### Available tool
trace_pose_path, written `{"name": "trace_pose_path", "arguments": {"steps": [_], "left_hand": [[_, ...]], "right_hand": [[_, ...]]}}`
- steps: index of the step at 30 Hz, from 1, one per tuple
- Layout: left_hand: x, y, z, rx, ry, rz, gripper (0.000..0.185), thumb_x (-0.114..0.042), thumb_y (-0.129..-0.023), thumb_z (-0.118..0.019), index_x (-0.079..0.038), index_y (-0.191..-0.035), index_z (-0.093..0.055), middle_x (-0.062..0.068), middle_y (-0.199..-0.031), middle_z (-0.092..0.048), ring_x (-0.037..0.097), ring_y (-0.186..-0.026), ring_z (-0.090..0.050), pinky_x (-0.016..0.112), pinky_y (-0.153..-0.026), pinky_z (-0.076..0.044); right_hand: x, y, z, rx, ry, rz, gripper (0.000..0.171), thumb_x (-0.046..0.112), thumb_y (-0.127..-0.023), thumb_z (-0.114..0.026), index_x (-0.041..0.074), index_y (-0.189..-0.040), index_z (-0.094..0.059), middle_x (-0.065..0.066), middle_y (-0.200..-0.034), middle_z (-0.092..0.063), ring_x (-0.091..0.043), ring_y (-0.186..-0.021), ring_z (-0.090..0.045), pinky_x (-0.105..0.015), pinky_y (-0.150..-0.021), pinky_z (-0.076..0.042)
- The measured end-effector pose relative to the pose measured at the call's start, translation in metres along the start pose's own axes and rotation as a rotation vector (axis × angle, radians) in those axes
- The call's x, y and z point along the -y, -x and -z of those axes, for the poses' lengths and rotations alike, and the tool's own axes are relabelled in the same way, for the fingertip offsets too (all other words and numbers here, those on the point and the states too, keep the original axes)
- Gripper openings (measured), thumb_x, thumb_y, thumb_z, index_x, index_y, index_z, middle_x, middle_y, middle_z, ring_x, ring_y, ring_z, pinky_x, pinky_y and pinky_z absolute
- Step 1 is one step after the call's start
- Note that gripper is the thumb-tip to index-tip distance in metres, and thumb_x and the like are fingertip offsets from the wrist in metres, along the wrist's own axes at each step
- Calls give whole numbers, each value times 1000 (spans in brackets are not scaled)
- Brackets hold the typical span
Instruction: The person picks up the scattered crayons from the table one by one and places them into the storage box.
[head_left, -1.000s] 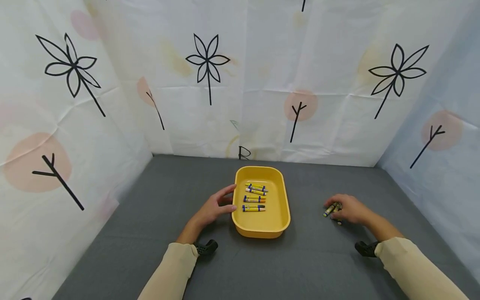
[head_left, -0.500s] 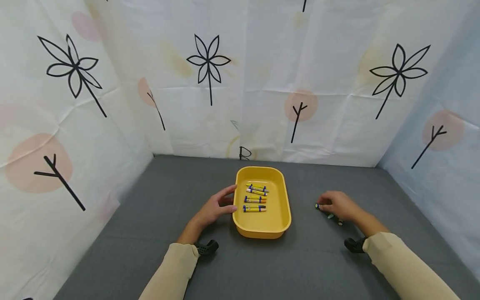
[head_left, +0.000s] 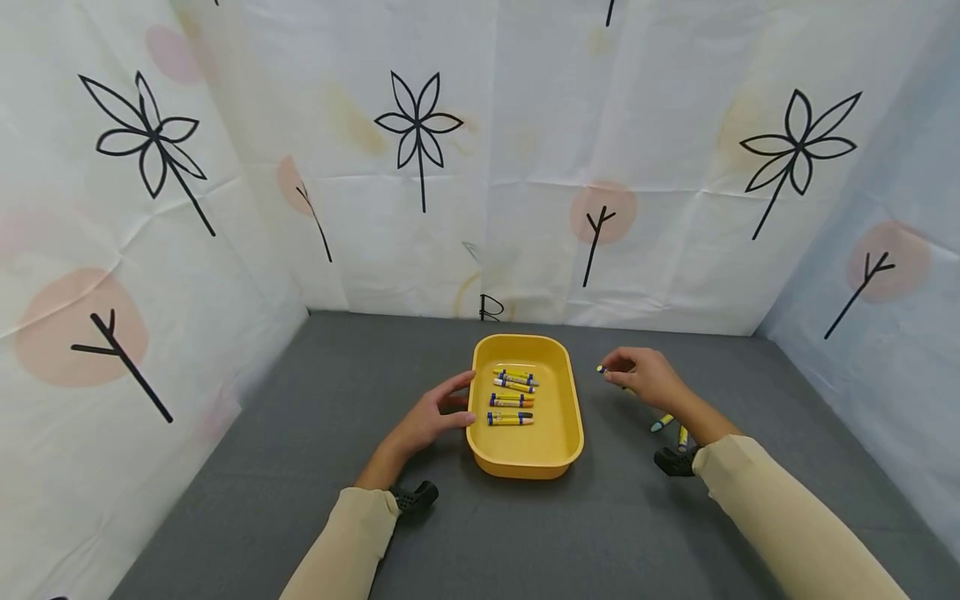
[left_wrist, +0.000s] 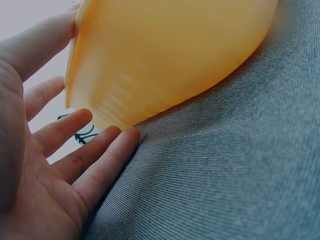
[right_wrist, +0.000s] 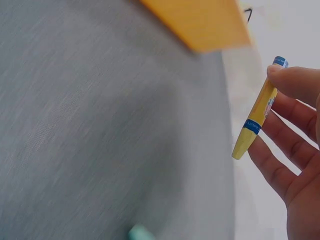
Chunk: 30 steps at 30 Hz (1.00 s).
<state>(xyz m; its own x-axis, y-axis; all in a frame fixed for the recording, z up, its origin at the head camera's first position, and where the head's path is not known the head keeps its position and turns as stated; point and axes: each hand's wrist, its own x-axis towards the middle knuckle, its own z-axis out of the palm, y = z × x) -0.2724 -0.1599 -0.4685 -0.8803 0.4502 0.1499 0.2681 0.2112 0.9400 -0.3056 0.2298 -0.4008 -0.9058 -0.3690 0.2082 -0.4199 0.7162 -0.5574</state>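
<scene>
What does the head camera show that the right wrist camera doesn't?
Only the head view shows the crayons in the tray, two loose crayons on the table and the left hand touching the tray's side. Only the right wrist view shows clearly how the fingertips pinch a yellow crayon. Both show the right hand, the yellow tray and the grey table.

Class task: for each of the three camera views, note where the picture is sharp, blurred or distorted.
Head view: evenly lit, sharp, wide-angle bending at the edges. Left wrist view: cloth weave crisp, yellow tray soft and close. Right wrist view: grey cloth smeared by motion blur, crayon in the right hand fairly sharp.
</scene>
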Motion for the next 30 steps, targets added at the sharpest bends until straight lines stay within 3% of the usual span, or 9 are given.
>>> {"name": "trace_pose_path", "arguments": {"steps": [9,14,22,30], "left_hand": [[0,1,-1,-13,-7,-1,71,-19,-91,-70,-17,-152,-35,10,-152,-38,32,-124,-50,51,-101,-40],[-1,1,0,3,-7,7,71,-15,-92,-67,-16,-154,-32,12,-154,-33,34,-127,-47,53,-103,-38],[-35,10,2,39,-3,22,69,-10,-93,-64,-6,-153,-30,19,-153,-32,38,-126,-46,51,-102,-40],[-37,11,2,41,-3,11,69,-8,-93,-64,-4,-152,-30,19,-153,-32,37,-126,-47,50,-102,-39]], "right_hand": [[35,-27,-2,-24,-54,39,18,10,-91,-68,4,-108,-68,-6,-95,-66,-24,-87,-60,-39,-73,-52],[52,-39,-8,-7,-75,53,18,10,-92,-67,3,-109,-68,-6,-92,-64,-22,-81,-59,-35,-66,-51],[76,-57,-24,54,-97,45,20,9,-92,-67,2,-111,-68,-6,-94,-65,-22,-84,-61,-35,-71,-53],[87,-68,-42,135,-71,57,18,9,-91,-69,3,-108,-69,-3,-92,-65,-18,-83,-60,-34,-73,-52]]}}
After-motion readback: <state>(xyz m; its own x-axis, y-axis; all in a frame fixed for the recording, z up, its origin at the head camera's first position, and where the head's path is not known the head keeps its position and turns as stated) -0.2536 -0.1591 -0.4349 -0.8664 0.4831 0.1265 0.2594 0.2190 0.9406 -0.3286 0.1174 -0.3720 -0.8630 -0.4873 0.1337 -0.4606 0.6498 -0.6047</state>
